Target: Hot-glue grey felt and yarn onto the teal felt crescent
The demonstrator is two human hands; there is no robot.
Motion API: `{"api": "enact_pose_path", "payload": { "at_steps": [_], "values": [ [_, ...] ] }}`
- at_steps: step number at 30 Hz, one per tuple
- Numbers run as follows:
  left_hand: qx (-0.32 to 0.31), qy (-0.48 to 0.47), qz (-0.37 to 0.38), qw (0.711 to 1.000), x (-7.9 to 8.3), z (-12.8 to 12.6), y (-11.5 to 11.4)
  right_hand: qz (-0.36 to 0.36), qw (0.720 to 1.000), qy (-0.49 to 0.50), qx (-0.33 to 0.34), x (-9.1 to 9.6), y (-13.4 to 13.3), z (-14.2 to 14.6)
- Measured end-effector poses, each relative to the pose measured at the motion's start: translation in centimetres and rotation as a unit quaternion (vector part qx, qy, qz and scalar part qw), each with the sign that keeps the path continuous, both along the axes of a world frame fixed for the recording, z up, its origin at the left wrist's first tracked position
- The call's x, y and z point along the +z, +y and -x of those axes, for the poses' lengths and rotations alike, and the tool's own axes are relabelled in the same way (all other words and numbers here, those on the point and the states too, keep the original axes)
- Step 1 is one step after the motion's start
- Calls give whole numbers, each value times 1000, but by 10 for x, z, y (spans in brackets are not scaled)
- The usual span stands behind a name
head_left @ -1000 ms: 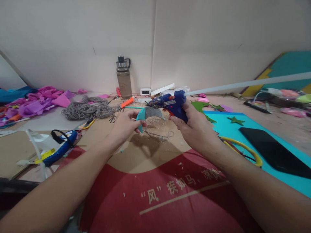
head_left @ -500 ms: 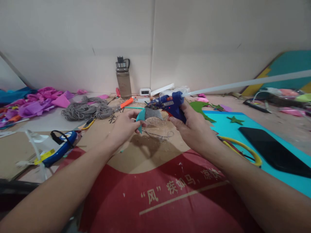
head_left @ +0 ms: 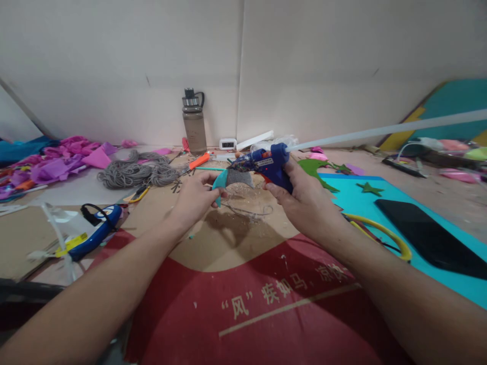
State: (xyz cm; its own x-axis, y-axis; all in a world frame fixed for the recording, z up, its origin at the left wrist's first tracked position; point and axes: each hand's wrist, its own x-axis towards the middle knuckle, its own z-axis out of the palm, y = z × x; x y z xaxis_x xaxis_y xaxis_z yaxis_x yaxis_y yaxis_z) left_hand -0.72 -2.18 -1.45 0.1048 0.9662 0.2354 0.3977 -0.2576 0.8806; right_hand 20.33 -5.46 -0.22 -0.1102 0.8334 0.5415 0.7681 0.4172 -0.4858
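My right hand (head_left: 304, 200) is wrapped round a blue hot glue gun (head_left: 271, 165), its nozzle pointing left. A long translucent glue stick (head_left: 384, 131) juts out of the gun's back toward the right. My left hand (head_left: 195, 196) pinches a small craft piece (head_left: 232, 179) made of teal foam with a grey glittery part, held just above the cardboard. The gun's tip sits at the top edge of that piece.
A red and brown cardboard sheet (head_left: 243, 299) lies under my arms. A water bottle (head_left: 194, 123) stands by the wall. Grey cord (head_left: 137, 172) and pink paper scraps (head_left: 61, 159) lie left. A second blue glue gun (head_left: 93, 230) lies near left. A teal foam sheet (head_left: 361, 200), a black phone (head_left: 426, 238) and yellow-handled scissors (head_left: 380, 233) lie right.
The glue gun's nozzle has crept slightly along the craft piece's top edge. Both hands otherwise hold nearly the same places.
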Motion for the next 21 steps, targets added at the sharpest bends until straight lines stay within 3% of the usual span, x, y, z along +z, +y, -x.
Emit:
{"api": "enact_pose_path", "payload": {
  "at_steps": [4, 10, 21],
  "values": [
    [62, 96, -71, 991, -5, 8, 7, -1, 1000, -2, 5, 1, -1, 0],
    [122, 282, -269, 913, -7, 24, 19, 5, 999, 31, 41, 3, -5, -1],
    [113, 322, -350, 872, -6, 23, 13, 20, 997, 48, 50, 11, -10, 0]
  ]
}}
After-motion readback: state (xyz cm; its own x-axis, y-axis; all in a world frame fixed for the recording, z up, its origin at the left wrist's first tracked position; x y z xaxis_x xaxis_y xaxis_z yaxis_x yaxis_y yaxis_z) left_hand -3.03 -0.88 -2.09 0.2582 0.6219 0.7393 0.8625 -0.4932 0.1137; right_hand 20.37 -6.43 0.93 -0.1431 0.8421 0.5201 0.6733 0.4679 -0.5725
